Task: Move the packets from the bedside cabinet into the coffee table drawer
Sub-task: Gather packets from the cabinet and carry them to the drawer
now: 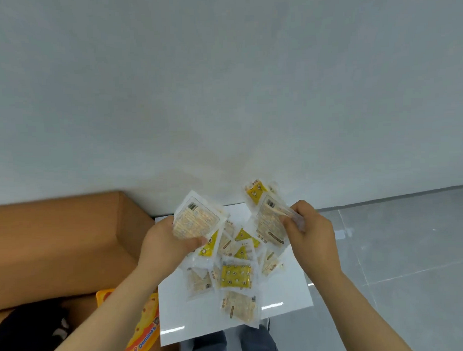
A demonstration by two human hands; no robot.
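Many clear packets (235, 276) w/ yellow/tan print

A pale grey wall (222, 83) fills the view from 10 round to 2 o'clock and meets glossy grey floor tiles (411, 247) at 4 o'clock. A brown wooden furniture block (57, 247) sits at 9 o'clock. Below it, at 7 o'clock, an orange pack printed "Dominos" (146, 328) lies beside dark fabric (26, 334), and blue-grey trouser legs (231, 346) show at 6 o'clock.
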